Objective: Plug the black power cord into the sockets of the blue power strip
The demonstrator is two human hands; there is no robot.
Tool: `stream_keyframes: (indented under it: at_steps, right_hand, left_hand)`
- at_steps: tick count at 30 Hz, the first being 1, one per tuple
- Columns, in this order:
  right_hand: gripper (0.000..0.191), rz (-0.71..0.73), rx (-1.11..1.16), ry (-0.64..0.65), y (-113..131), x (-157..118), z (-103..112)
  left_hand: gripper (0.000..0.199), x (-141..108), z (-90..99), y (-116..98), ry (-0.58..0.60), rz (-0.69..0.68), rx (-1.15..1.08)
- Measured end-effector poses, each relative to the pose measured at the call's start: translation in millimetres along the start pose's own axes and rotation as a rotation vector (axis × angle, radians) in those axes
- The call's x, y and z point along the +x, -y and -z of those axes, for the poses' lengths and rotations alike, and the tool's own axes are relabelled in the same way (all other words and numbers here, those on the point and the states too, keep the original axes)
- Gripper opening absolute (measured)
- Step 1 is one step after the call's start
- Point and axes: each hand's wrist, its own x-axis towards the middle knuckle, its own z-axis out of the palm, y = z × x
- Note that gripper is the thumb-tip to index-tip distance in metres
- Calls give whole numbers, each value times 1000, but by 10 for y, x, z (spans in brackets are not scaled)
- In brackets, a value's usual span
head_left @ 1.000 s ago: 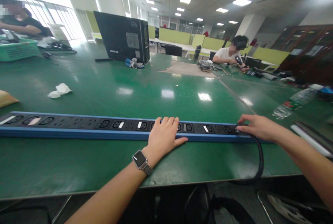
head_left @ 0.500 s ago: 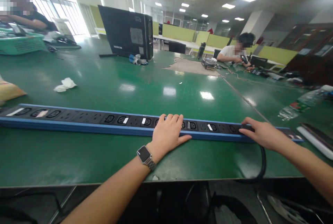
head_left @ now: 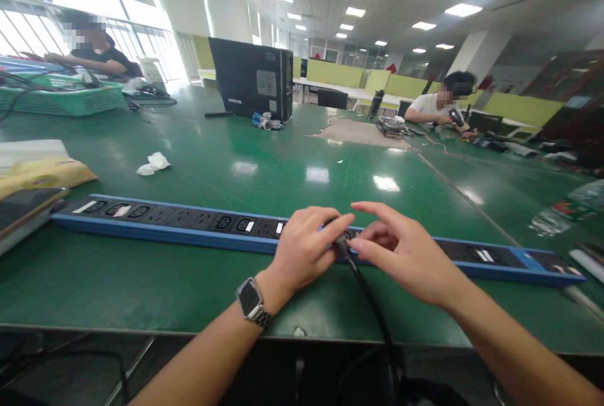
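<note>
A long blue-edged power strip (head_left: 179, 230) with black sockets lies across the green table. My left hand (head_left: 306, 243), with a watch on its wrist, is closed on a black plug (head_left: 343, 243) over the middle of the strip. From the plug a black cable (head_left: 372, 296) runs down over the table's front edge. Just right of the plug is my right hand (head_left: 401, 248), thumb and index finger apart, with nothing seen between them. The plug's face is hidden by the fingers.
Yellow packaging (head_left: 51, 173) and a phone-like object (head_left: 23, 211) lie at the left. Farther back are a green basket (head_left: 80, 101), crumpled tissue (head_left: 155, 164) and a black computer case (head_left: 255, 82). A clear bottle (head_left: 573, 208) lies at the right. Two people sit across the table.
My right hand has moved left from the strip's right part to its middle. My left hand has gone from resting flat on the strip to holding the plug. The view has shifted left.
</note>
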Motion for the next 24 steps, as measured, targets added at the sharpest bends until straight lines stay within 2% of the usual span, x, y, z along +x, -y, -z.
stream_keyframes:
  at_steps: [3,5,8,11,17,21,24]
  right_hand:
    - [41,-6,-170,-260,-294,19,34]
    - [37,-75,-300,-367,-638,31,83]
    - [37,-91,-496,-453,-1136,22,82]
    - [36,6,-625,-491,-1424,-12,2]
    - [30,112,-739,-608,-1511,-47,-130]
    - [30,116,-763,-648,-1524,-39,-155]
    - [29,97,-767,-632,-1527,-42,-160]
  left_hand:
    - [38,-210,319,356,-126,230,138]
    - [42,-367,506,578,-87,321,122]
    - [40,-558,659,775,-32,415,53]
    - [36,-647,677,832,8,436,-4]
    - [39,-641,693,887,134,348,-1]
    - [36,-649,732,918,215,271,29]
    - [35,-668,732,927,257,252,57]
